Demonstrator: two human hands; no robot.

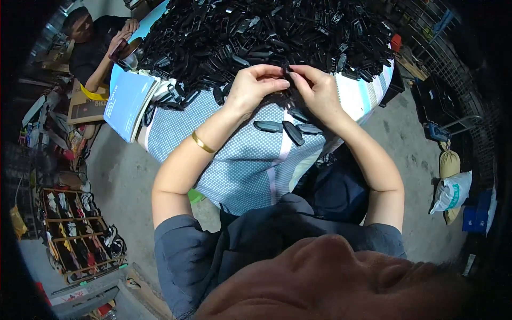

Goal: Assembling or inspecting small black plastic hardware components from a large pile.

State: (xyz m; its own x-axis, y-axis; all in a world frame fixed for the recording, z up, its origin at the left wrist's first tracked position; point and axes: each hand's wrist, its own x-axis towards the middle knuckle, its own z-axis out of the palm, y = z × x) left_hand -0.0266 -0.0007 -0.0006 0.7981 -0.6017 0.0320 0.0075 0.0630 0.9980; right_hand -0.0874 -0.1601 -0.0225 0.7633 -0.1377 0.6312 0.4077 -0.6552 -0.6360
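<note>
A small dark plastic part (287, 70) sits between my two hands at the near edge of a large heap of black plastic pieces (224, 37). My left hand (256, 88) pinches it from the left with thumb and forefinger. From the other side my right hand (319, 92) closes its thumb and forefinger on the same part. The fingertips cover most of it, so its exact kind is hidden. Several long, slim, rounded black pieces (292, 133) lie apart from the heap, just below my hands, on the blue-and-white patterned cloth (213, 133).
A blue-covered book (128, 101) rests at the table's left edge. Beyond it sits another person (88, 42), near a cardboard box (88, 109). A rack of small goods (77, 229) stands on the floor at left. White and tan sacks (450, 191) are at right beside metal shelving.
</note>
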